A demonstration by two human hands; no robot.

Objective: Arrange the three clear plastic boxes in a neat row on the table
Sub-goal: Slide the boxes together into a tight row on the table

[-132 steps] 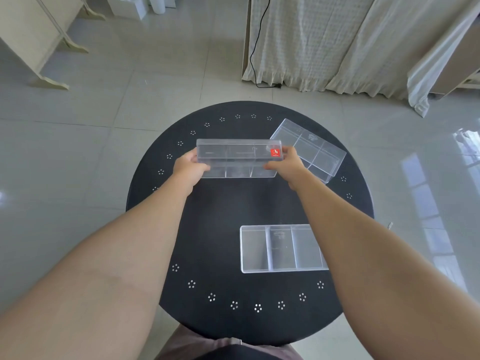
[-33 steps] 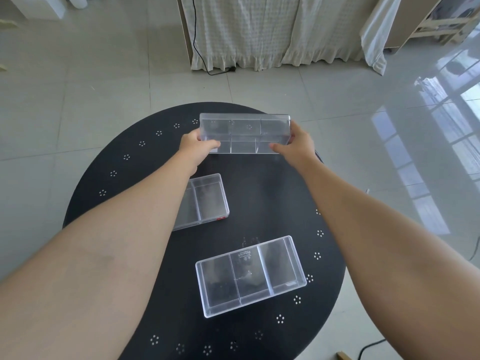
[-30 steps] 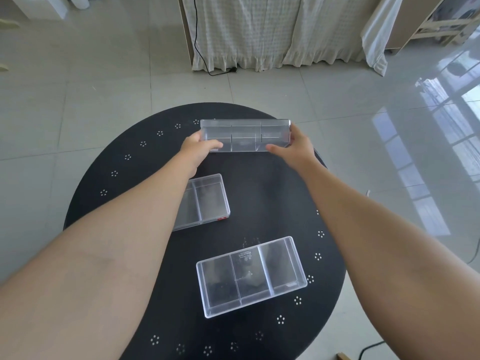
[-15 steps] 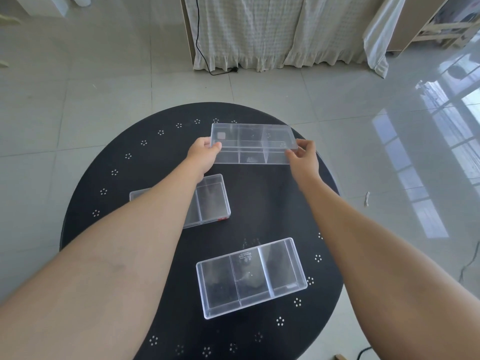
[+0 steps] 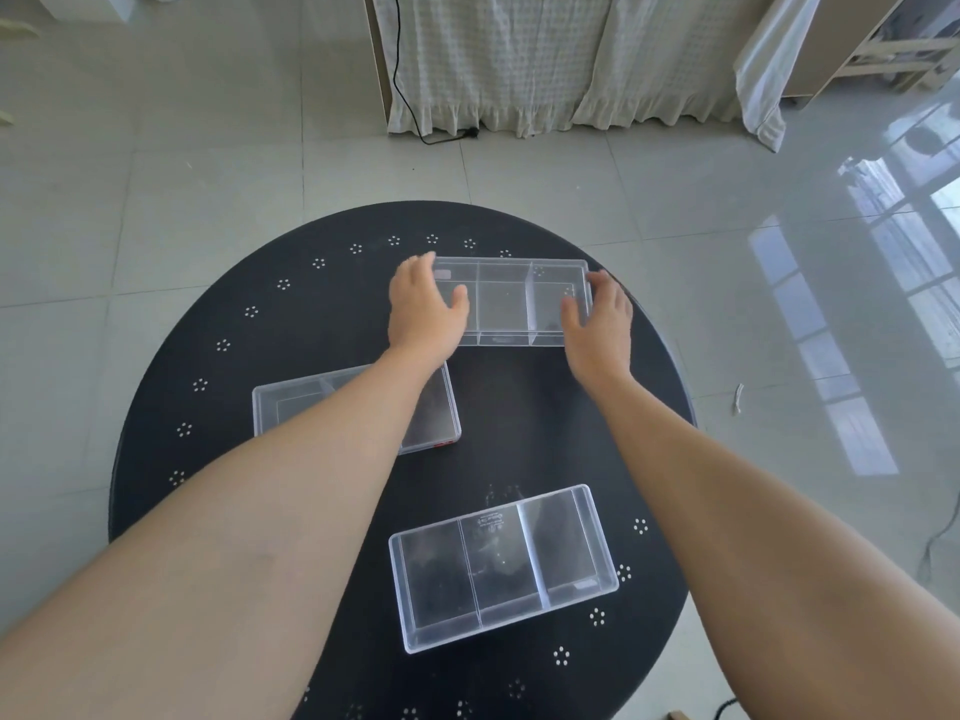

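Note:
Three clear plastic divided boxes lie on a round black table. The far box sits flat near the table's back edge, its long side running left to right. My left hand covers its left end, fingers over the far corner and thumb spread over the first compartment. My right hand holds its right end, thumb inside and fingers outside the wall. A second box, with a red mark at one corner, lies at the left, partly hidden under my left forearm. The third box lies slightly skewed near the front.
Behind the table stands furniture draped in white cloth, with a black cable running down to the tiled floor. A wooden frame is at the top right. A small white scrap lies on the floor to the right.
The far box came down from a raised, tilted hold and now lies flat on the table. Both hands lowered with it and loosened at its ends.

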